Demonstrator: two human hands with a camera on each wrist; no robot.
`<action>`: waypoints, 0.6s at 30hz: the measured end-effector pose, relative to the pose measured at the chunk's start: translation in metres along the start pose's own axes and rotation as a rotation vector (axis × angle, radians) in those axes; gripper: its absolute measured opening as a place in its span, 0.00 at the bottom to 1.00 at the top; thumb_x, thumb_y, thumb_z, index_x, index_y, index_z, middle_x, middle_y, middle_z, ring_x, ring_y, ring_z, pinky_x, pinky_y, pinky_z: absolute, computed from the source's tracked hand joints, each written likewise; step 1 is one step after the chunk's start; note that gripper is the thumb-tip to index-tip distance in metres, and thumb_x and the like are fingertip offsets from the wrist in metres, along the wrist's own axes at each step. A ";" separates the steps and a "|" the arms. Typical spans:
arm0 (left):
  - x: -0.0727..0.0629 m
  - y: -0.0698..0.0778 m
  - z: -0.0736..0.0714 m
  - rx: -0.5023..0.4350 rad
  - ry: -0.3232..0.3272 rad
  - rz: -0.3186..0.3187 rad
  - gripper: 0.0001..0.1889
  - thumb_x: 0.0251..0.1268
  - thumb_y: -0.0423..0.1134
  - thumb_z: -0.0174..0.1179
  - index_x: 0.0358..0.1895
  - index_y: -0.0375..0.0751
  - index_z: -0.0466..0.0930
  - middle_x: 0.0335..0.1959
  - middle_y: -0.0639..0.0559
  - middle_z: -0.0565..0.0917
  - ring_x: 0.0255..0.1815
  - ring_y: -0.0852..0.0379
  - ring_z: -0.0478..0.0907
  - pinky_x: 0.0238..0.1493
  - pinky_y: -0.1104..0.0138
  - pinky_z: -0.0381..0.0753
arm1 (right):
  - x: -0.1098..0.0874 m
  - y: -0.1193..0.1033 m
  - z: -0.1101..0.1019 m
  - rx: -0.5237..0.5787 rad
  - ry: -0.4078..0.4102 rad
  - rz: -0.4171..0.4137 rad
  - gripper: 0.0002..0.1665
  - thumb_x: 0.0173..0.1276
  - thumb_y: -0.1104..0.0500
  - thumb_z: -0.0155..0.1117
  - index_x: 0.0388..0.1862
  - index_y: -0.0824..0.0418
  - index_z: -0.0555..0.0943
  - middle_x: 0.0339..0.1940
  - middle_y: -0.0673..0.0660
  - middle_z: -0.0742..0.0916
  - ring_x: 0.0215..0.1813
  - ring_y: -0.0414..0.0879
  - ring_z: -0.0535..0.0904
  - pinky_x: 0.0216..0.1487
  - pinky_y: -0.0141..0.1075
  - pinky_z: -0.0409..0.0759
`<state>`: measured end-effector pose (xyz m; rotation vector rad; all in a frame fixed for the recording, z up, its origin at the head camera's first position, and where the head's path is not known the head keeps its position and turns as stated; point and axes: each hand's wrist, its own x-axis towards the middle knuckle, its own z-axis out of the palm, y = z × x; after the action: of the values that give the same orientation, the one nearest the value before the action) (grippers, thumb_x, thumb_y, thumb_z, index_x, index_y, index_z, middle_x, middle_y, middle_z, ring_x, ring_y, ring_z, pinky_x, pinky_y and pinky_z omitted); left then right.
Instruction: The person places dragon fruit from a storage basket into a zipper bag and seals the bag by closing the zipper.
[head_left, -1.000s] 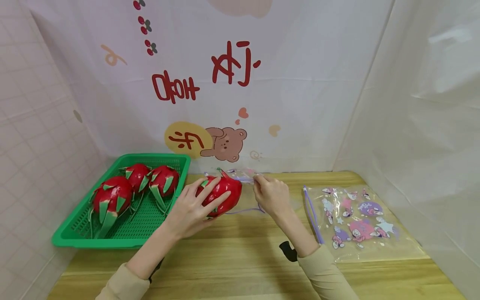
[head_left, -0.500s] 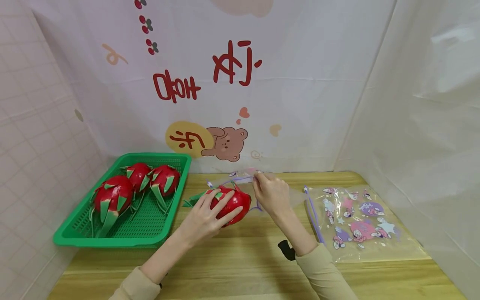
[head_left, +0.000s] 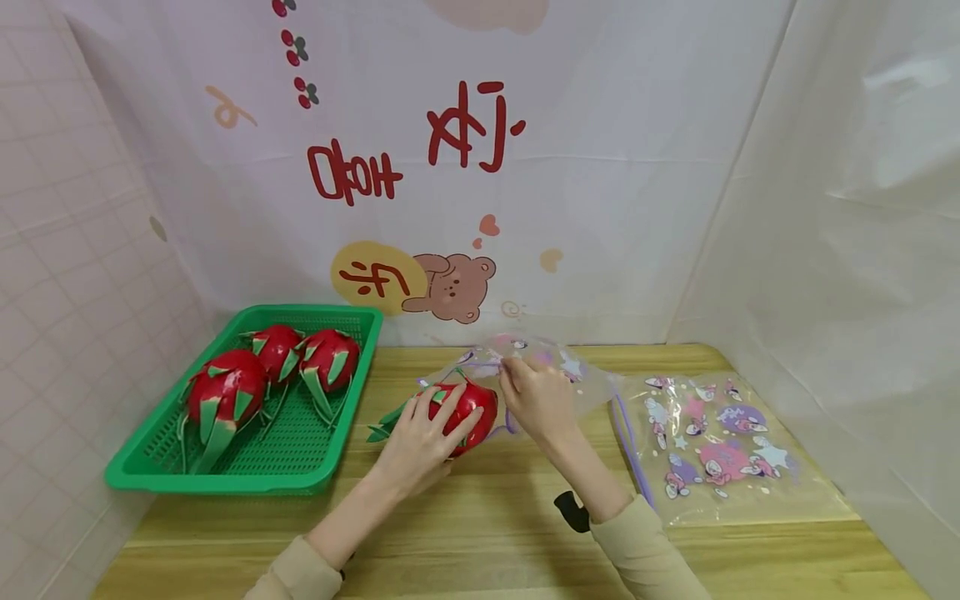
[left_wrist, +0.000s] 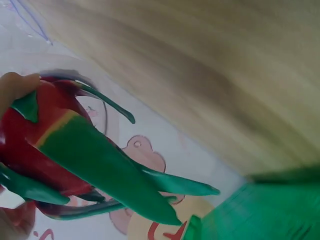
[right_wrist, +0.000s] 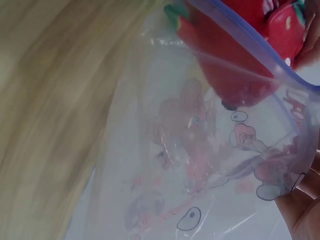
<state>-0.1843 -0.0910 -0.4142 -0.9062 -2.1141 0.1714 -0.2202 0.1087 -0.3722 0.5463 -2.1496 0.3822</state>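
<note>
My left hand [head_left: 420, 446] grips a red dragon fruit [head_left: 483, 408] with green scales from above, fingers spread over its side. The fruit's long green tips [left_wrist: 105, 162] point back toward the basket side. My right hand [head_left: 542, 402] pinches the rim of a clear zip bag [head_left: 596, 393] with a purple edge and printed cartoons, holding its mouth apart. In the right wrist view, the front end of the dragon fruit [right_wrist: 230, 70] lies inside the bag's mouth, seen through the film just past the purple zip strip [right_wrist: 260, 42].
A green plastic basket [head_left: 225, 483] stands on the left with 3 more dragon fruits [head_left: 228, 392] in it. A second printed zip bag [head_left: 738, 454] lies flat on the wooden table [head_left: 465, 533] at the right. Behind rises a white printed cloth [head_left: 600, 183].
My left hand has brought the dragon fruit right and slightly toward me, into the bag's mouth. My right hand has shifted slightly left, raising and spreading the bag.
</note>
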 end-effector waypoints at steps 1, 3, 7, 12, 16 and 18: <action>-0.001 0.001 0.003 0.010 -0.009 -0.016 0.45 0.22 0.57 0.78 0.56 0.54 0.73 0.60 0.42 0.75 0.52 0.39 0.74 0.45 0.54 0.79 | -0.002 -0.001 0.001 0.009 -0.011 0.006 0.04 0.58 0.62 0.67 0.31 0.60 0.86 0.19 0.53 0.87 0.13 0.42 0.74 0.12 0.31 0.70; -0.003 0.004 0.008 0.023 -0.022 -0.038 0.44 0.22 0.57 0.78 0.54 0.51 0.74 0.59 0.42 0.75 0.52 0.39 0.74 0.44 0.54 0.77 | -0.005 -0.001 0.003 0.018 -0.034 0.018 0.04 0.58 0.61 0.67 0.31 0.60 0.86 0.22 0.53 0.88 0.16 0.45 0.79 0.14 0.31 0.74; -0.005 0.010 0.019 0.002 -0.063 -0.047 0.44 0.23 0.59 0.78 0.55 0.51 0.76 0.58 0.42 0.75 0.54 0.39 0.74 0.46 0.54 0.77 | -0.011 0.000 0.008 0.045 -0.070 0.024 0.04 0.59 0.62 0.67 0.30 0.61 0.86 0.22 0.54 0.89 0.19 0.46 0.83 0.17 0.30 0.76; -0.007 0.015 0.029 -0.032 -0.092 -0.047 0.45 0.25 0.59 0.78 0.56 0.47 0.75 0.57 0.43 0.75 0.57 0.40 0.74 0.50 0.55 0.78 | -0.016 0.004 0.013 0.069 -0.087 0.020 0.03 0.58 0.63 0.67 0.30 0.61 0.87 0.22 0.54 0.88 0.19 0.45 0.83 0.17 0.28 0.76; -0.009 0.015 0.031 -0.036 -0.073 -0.030 0.43 0.28 0.58 0.78 0.55 0.43 0.75 0.61 0.43 0.75 0.59 0.41 0.74 0.53 0.54 0.77 | -0.017 0.007 0.014 0.078 -0.092 0.034 0.03 0.58 0.63 0.67 0.31 0.62 0.87 0.23 0.55 0.89 0.21 0.45 0.84 0.18 0.30 0.77; -0.011 0.014 0.030 -0.055 -0.087 -0.016 0.43 0.30 0.58 0.77 0.57 0.44 0.74 0.64 0.44 0.73 0.62 0.40 0.72 0.55 0.51 0.75 | -0.017 0.009 0.014 0.092 -0.101 0.040 0.04 0.58 0.64 0.67 0.31 0.62 0.87 0.24 0.55 0.89 0.23 0.46 0.85 0.19 0.31 0.79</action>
<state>-0.1941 -0.0832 -0.4469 -0.9286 -2.2154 0.1468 -0.2254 0.1142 -0.3950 0.5857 -2.2513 0.4871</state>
